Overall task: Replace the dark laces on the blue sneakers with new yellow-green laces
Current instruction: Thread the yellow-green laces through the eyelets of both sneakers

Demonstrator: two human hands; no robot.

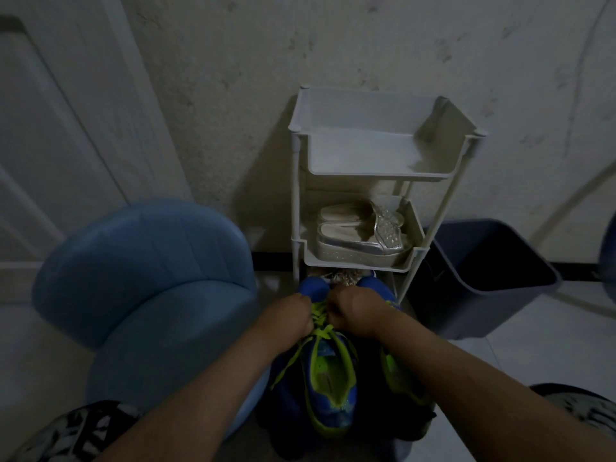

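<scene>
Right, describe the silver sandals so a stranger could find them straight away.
Start at the pale three-tier rack standing against the wall, between the blue stool and the dark bin. The silver platform sandals lie in its middle tray, below the bare top tray. They are the only shiny, clear-strapped footwear; the blue sneakers sit lower, on the floor.
</scene>
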